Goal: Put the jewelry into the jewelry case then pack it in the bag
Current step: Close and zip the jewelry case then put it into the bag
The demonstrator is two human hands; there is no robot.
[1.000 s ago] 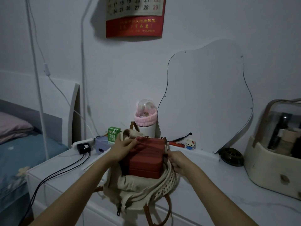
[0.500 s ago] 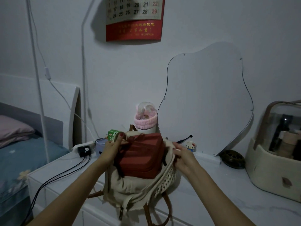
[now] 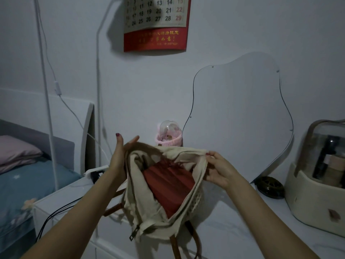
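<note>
The red jewelry case (image 3: 168, 186) lies tilted deep inside the cream fabric bag (image 3: 143, 199), only its top face showing through the wide mouth. The bag is raised over the white dresser top (image 3: 242, 230), its brown straps (image 3: 194, 240) hanging below. My left hand (image 3: 119, 157) grips the bag's left rim, thumb and fingertips spread above the fabric. My right hand (image 3: 218, 171) pinches the right rim and holds the mouth apart.
A wavy-edged mirror (image 3: 239, 113) leans on the wall behind. A cream cosmetics box (image 3: 317, 184) and a dark round dish (image 3: 269, 186) sit at right. A pink-banded jar (image 3: 169, 136) stands behind the bag. Power strip (image 3: 95, 171) and cables lie left, beside a bed (image 3: 22, 176).
The bag has been lifted up and its sides drawn up around the case, which has sunk from standing out of the mouth to lying inside. Both hands shifted to the rim.
</note>
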